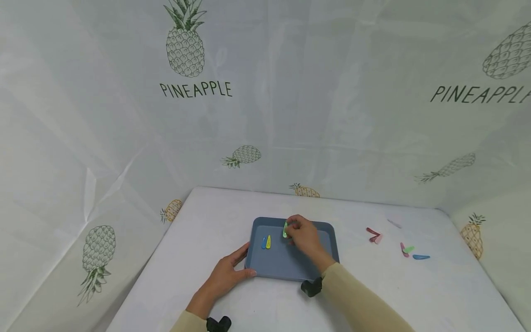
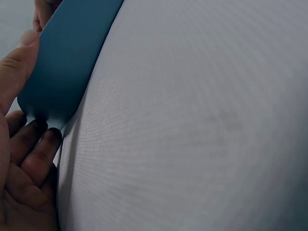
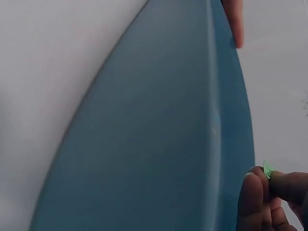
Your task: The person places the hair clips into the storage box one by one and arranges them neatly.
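While I watched from afar, the left hand gripped the blue-grey tray by its near left corner, probably to keep it from sliding. The right hand pinched a green clip above the tray's far half, a fingertip hold that seemed to suit so slim a thing; whether it touched the tray, I couldn't tell. A blue clip and a yellow clip lay side by side inside, apparently lined up, while loose clips lay scattered on the table, rightward, perhaps for easy reach.
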`<act>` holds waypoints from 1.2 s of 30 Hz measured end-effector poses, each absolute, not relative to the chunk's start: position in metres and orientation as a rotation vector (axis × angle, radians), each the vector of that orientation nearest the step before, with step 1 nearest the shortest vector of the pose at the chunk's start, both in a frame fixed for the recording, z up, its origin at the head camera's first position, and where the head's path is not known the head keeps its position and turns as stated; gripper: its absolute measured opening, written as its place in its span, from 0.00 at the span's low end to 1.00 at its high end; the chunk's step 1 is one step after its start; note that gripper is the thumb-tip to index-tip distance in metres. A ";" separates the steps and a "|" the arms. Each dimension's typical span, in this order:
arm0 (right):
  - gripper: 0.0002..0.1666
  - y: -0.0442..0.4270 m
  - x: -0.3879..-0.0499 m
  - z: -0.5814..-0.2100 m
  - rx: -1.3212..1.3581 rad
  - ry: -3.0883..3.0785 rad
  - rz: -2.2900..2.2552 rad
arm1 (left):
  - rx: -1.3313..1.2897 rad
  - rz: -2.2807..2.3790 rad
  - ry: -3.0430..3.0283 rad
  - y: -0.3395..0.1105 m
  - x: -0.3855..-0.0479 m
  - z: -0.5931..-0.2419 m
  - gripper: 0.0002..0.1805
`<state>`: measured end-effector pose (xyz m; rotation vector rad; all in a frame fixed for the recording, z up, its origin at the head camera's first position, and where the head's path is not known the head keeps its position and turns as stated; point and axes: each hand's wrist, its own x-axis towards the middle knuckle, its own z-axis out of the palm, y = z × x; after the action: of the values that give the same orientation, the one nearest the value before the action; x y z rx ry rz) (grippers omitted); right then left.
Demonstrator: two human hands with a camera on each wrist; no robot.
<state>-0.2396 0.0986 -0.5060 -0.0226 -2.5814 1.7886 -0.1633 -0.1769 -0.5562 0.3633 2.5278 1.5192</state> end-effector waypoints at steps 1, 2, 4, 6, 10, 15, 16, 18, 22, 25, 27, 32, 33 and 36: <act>0.11 0.097 -0.240 -0.507 -0.020 -2.588 1.779 | 0.364 1.521 2.527 -0.177 -0.163 -0.556 0.50; 0.10 0.095 -0.241 -0.508 -0.021 -2.594 1.772 | 0.365 1.520 2.528 -0.177 -0.163 -0.555 0.50; 0.10 0.092 -0.242 -0.511 -0.018 -2.614 1.748 | 0.361 1.516 2.532 -0.176 -0.163 -0.554 0.51; 0.10 0.090 -0.242 -0.514 0.004 -2.631 1.740 | 0.353 1.513 2.532 -0.176 -0.162 -0.552 0.51; 0.12 0.088 -0.242 -0.522 0.056 -2.675 1.706 | 0.344 1.502 2.533 -0.175 -0.162 -0.551 0.51; 0.10 0.083 -0.240 -0.529 0.100 -2.697 1.643 | 0.355 1.498 2.535 -0.176 -0.162 -0.552 0.51; 0.10 0.082 -0.240 -0.530 0.102 -2.700 1.626 | 0.356 1.501 2.533 -0.176 -0.162 -0.552 0.51; 0.09 0.079 -0.239 -0.530 0.116 -2.707 1.585 | 0.355 1.500 2.531 -0.176 -0.162 -0.552 0.51; 0.08 0.075 -0.237 -0.531 0.141 -2.735 1.468 | 0.349 1.510 2.524 -0.176 -0.162 -0.552 0.51; 0.08 0.072 -0.237 -0.532 0.144 -2.746 1.417 | 0.349 1.514 2.520 -0.176 -0.162 -0.553 0.51; 0.08 0.071 -0.237 -0.533 0.140 -2.755 1.394 | 0.350 1.514 2.522 -0.176 -0.162 -0.553 0.51; 0.07 0.067 -0.237 -0.534 0.154 -2.769 1.331 | 0.348 1.527 2.519 -0.177 -0.163 -0.555 0.51; 0.07 0.066 -0.236 -0.534 0.155 -2.771 1.316 | 0.347 1.531 2.515 -0.177 -0.163 -0.555 0.51; 0.06 0.064 -0.235 -0.533 0.154 -2.781 1.280 | 0.338 1.532 2.509 -0.178 -0.164 -0.556 0.51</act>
<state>-0.2355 0.0636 -0.5329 0.1540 -2.7806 1.2800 -0.1641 -0.1777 -0.5557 0.3383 2.5094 1.5324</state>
